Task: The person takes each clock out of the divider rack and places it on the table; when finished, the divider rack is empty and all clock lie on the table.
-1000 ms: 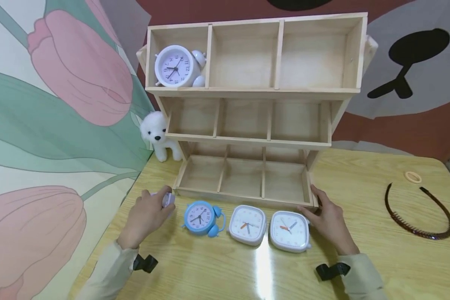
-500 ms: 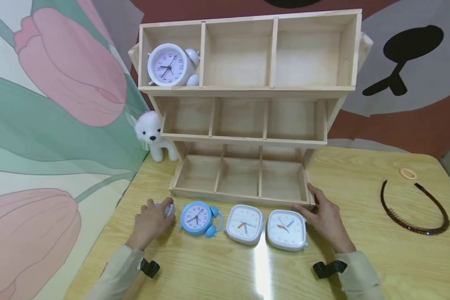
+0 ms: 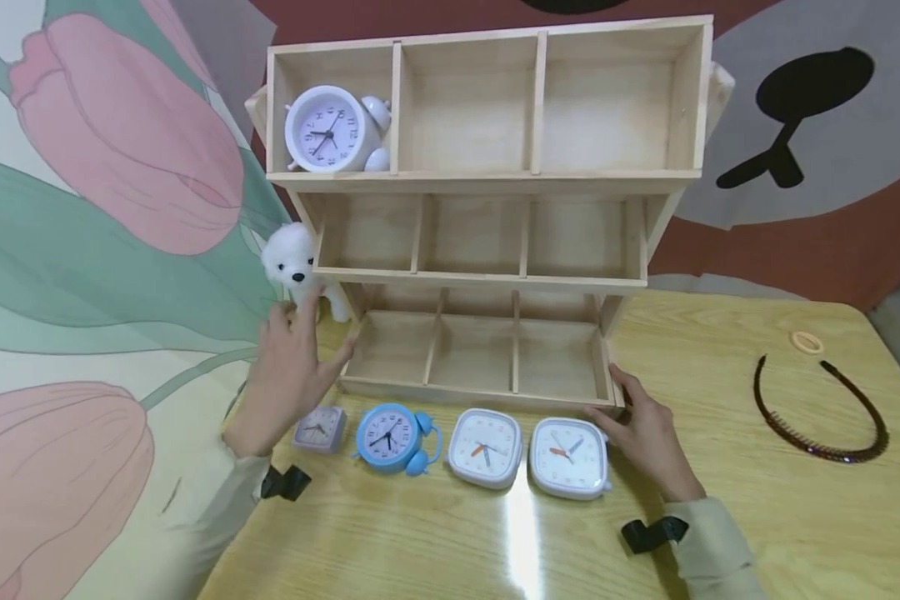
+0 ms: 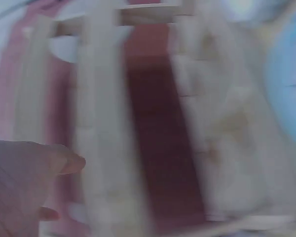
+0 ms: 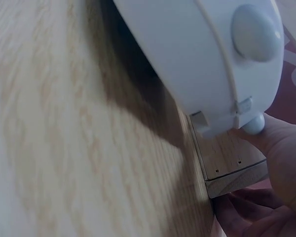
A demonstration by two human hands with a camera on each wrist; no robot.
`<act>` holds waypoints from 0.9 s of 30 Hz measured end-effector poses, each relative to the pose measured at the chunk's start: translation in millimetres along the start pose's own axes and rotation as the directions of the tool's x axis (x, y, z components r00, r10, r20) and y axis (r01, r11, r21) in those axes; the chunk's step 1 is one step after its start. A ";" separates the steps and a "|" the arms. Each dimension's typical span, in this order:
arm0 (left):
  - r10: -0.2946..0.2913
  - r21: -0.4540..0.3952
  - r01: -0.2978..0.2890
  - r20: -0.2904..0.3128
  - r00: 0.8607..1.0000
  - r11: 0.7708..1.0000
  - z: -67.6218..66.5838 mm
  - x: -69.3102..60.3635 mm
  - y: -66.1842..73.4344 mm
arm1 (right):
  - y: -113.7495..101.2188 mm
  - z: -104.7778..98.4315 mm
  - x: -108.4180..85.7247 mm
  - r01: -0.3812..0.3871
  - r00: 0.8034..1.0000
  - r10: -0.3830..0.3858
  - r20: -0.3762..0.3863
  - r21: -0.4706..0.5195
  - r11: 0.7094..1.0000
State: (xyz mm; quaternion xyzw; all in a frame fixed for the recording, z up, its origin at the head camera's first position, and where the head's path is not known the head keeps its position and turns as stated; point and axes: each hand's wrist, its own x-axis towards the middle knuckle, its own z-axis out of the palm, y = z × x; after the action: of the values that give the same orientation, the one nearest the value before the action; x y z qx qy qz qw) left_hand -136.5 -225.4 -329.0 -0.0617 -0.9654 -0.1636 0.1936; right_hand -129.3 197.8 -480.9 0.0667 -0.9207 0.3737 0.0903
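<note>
My left hand (image 3: 281, 375), fingers spread and holding nothing, hovers between a small lavender square clock (image 3: 320, 428) and the white plush dog (image 3: 292, 260). The left wrist view is blurred. At the lower right corner of the wooden tiered shelf (image 3: 483, 397), my right hand (image 3: 651, 433) grips the wood, thumb on the front and fingers round the side. A blue twin-bell alarm clock (image 3: 388, 437) and two white square clocks, one in the middle (image 3: 484, 448) and one at the right (image 3: 568, 458), lie face up before the shelf. A white twin-bell alarm clock (image 3: 333, 130) lies sideways in the top left compartment.
On the table's right side lie a dark toothed headband (image 3: 821, 450) and a small tan ring (image 3: 806, 342). A patterned wall covering (image 3: 67, 317) borders the table on the left. The shelf's tiers step back and upward.
My left hand has let go of the lavender clock and moved up and forward towards the plush dog. The right hand keeps its hold on the shelf corner. The head view has shifted slightly.
</note>
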 end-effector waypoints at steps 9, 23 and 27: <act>0.008 0.010 -0.007 -0.045 0.999 1.000 -105.4 112.5 72.1 | 1.8 -0.8 -1.4 -0.007 1.000 0.007 0.009 0.011 1.000; -0.137 0.245 0.077 0.235 0.962 0.966 -125.1 166.6 80.8 | -0.8 3.9 -2.7 -0.014 0.999 0.014 0.029 -0.004 1.000; -0.141 0.292 0.064 0.252 0.958 0.954 -123.9 171.0 86.8 | -2.0 3.5 -1.9 -0.023 0.999 0.023 0.035 -0.004 1.000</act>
State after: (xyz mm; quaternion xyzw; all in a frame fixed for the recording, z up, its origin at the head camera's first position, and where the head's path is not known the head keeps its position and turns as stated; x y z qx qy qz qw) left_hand -233.7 -176.5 -128.3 -0.0049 -0.9980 -0.0252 0.0585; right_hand -127.5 194.0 -482.4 0.0624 -0.9235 0.3720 0.0701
